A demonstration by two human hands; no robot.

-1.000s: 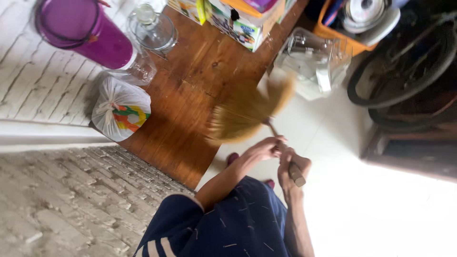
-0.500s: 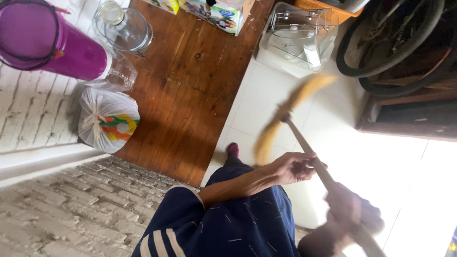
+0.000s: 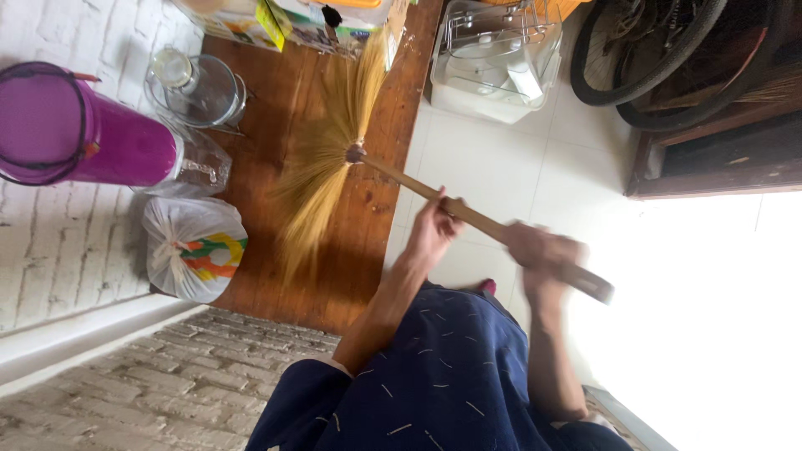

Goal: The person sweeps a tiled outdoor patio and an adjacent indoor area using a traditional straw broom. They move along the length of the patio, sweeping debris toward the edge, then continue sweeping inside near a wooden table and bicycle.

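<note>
I grip a broom with both hands. Its yellow straw bristles [image 3: 322, 159] are spread over a brown wooden floor panel [image 3: 368, 242], pointing toward the boxes at the top. The wooden handle [image 3: 476, 219] slants down to the right. My left hand [image 3: 434, 230] is closed around the handle's middle. My right hand [image 3: 543, 255], blurred by motion, is closed around the handle near its end. My dark blue garment [image 3: 443, 384] fills the bottom of the view.
A purple bucket [image 3: 92, 142], two glass jars [image 3: 196, 88] and a tied white plastic bag [image 3: 192, 246] stand along the white brick wall. Colourful boxes [image 3: 292, 21], a clear plastic container [image 3: 497, 58] and a bicycle wheel [image 3: 652, 50] lie at the top. White tiles [image 3: 501, 167] adjoin the wood.
The broom head has swung from over the white tiles back onto the wooden panel, bristles now near the jars. Both hands moved with the handle.
</note>
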